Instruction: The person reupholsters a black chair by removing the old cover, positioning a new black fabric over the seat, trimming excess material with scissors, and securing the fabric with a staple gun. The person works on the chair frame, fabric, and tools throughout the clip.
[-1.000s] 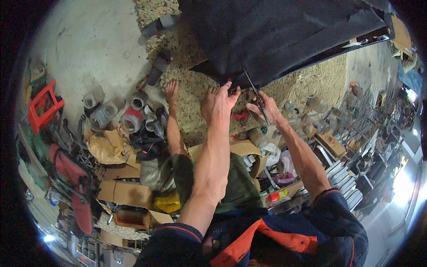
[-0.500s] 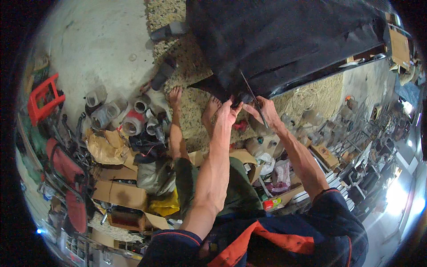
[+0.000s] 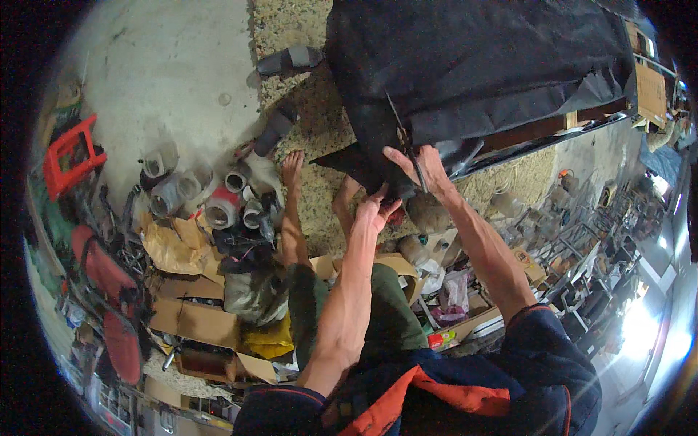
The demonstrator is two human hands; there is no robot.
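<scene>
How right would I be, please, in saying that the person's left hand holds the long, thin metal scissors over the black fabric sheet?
Only the side is wrong: the head view shows the right hand, not the left hand, holding the long, thin metal scissors over the black fabric sheet.

I am working in what is appearing to be a cluttered workshop, perhaps doubling as a store. Bare grey concrete floor [image 3: 174, 80] is showing at upper left. Plastic jars [image 3: 166, 200] are lying in a loose group left of my legs. Opened cardboard boxes [image 3: 193, 320] are holding mixed loose articles. Metal-looking frames [image 3: 582, 261] are crowding the right side, mostly too small to identify. A red frame [image 3: 55, 172] is standing at far left. My right hand [image 3: 432, 170] is gripping a long-bladed tool [image 3: 403, 136] beside black sheeting [image 3: 472, 65].
</scene>
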